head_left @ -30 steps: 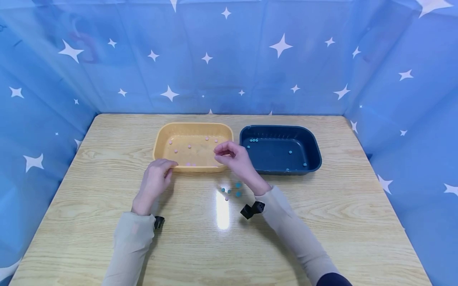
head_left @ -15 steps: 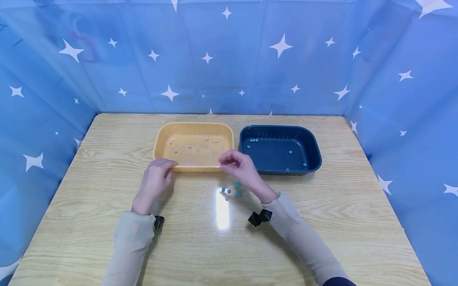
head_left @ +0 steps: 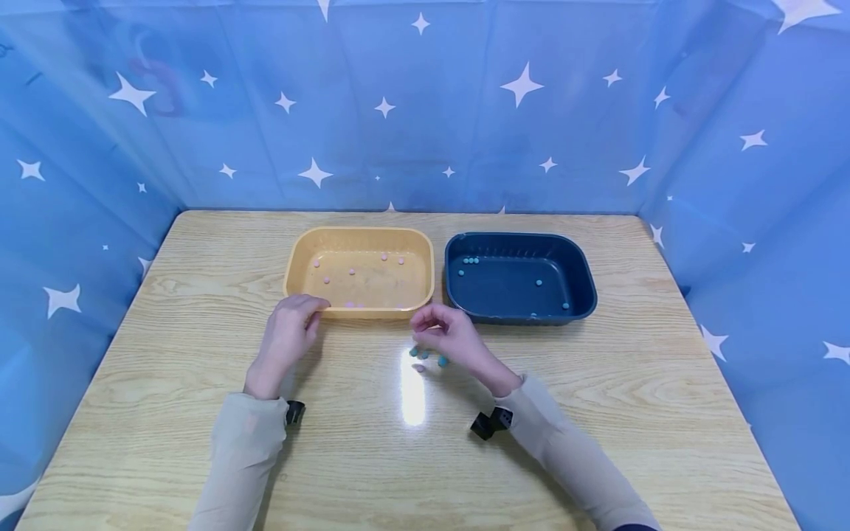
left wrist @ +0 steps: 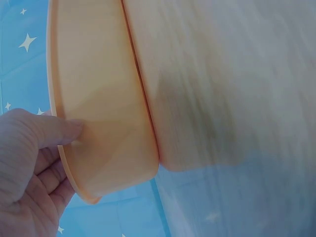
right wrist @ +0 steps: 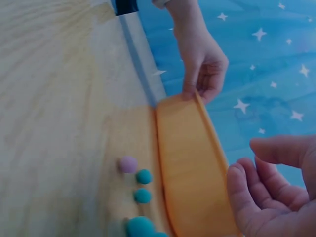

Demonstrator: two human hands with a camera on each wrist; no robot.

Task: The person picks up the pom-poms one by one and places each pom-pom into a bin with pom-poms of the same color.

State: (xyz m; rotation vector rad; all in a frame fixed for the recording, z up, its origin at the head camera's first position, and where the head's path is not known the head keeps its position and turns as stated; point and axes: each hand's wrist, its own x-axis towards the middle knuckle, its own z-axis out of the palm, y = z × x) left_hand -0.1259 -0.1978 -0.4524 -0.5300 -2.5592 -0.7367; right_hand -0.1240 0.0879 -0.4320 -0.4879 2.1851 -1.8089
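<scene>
My left hand (head_left: 287, 328) grips the near left rim of a yellow-orange plastic tray (head_left: 372, 313); in the left wrist view the thumb (left wrist: 61, 131) lies on the outer wall, with the fingers behind the rim. Small pink balls are scattered inside this tray. My right hand (head_left: 448, 338) hovers over the table just in front of the tray, its fingers loosely bent. A gap shows between thumb and fingers in the right wrist view, with nothing held. Below it lie several teal balls (right wrist: 143, 196) and one pink ball (right wrist: 129, 164). The right hand partly hides the group in the head view.
To the right of the yellow-orange tray stands a dark blue tray (head_left: 505, 291) with several teal balls in it. Both trays sit on a wooden table (head_left: 345, 464), towards its back edge. A blue star-patterned curtain (head_left: 425, 110) surrounds the table's back and sides.
My right hand has drawn back from inside the yellow-orange tray, over its near rim, to the loose balls on the table. The left hand has stayed on the rim.
</scene>
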